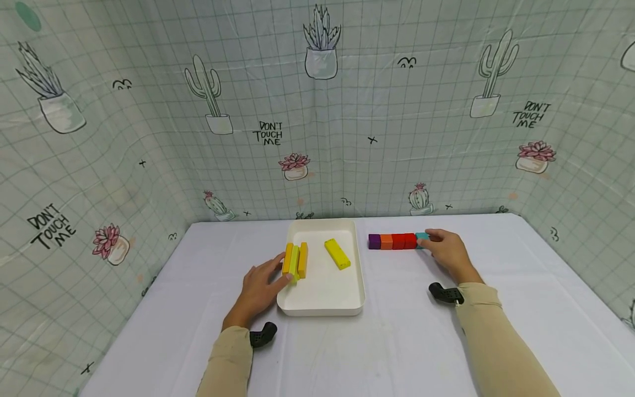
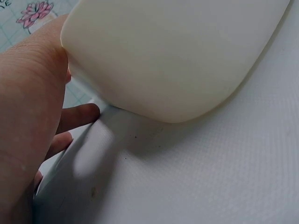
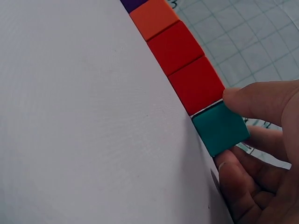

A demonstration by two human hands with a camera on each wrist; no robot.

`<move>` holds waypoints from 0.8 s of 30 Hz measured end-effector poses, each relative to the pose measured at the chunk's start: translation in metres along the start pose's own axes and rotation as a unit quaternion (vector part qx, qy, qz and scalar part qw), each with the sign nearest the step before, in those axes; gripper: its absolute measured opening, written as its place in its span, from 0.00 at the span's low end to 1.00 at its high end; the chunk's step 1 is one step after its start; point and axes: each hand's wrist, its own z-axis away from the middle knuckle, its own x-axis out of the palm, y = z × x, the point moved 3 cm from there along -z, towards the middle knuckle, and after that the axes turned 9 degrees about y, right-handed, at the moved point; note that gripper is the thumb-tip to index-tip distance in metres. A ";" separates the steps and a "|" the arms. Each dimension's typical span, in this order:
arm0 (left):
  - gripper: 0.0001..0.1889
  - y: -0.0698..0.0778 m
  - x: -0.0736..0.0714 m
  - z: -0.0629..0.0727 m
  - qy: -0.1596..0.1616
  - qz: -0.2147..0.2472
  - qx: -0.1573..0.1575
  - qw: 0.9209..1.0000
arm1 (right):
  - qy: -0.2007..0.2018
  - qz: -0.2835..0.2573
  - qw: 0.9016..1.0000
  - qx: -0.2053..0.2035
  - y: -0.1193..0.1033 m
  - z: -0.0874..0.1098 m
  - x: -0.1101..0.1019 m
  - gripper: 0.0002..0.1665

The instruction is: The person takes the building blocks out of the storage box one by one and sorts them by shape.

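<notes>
My right hand [image 1: 448, 253] pinches a teal block [image 3: 222, 128] between thumb and fingers. That block is at the right end of a row, beside two red blocks [image 3: 196, 86]. Farther left in the row are an orange block [image 1: 386, 241] and a purple one [image 1: 374, 241]. At the left side of a white tray [image 1: 322, 300], my left hand [image 1: 260, 289] grips the wall, thumb over the rim and other fingers outside. Close by its thumb, a yellow bar [image 1: 295, 262] lies between two orange-yellow bars [image 1: 303, 259].
Another yellow bar [image 1: 337, 253] lies slanted in the tray's right half. A white cloth [image 1: 397, 342] covers the table. Behind and beside it hangs a curtain [image 1: 342, 110] with grid lines and cactus drawings. A black wrist device [image 1: 263, 334] shows at each sleeve.
</notes>
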 end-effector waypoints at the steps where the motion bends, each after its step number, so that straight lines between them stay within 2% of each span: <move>1: 0.35 0.000 0.000 0.000 -0.001 -0.001 -0.002 1.000 | 0.000 -0.001 1.000 -0.003 0.000 0.000 0.000 0.39; 8: 0.35 0.001 -0.001 0.000 -0.002 -0.002 -0.003 1.000 | -0.005 0.008 1.000 -0.007 0.001 0.000 0.000 0.38; 17: 0.35 0.001 -0.001 0.000 -0.003 -0.003 -0.002 1.000 | -0.008 0.004 1.000 0.006 0.001 0.000 -0.002 0.37; 24: 0.35 0.000 -0.001 0.000 -0.004 0.000 -0.004 1.000 | 0.005 -0.033 0.999 0.005 -0.007 0.004 -0.011 0.36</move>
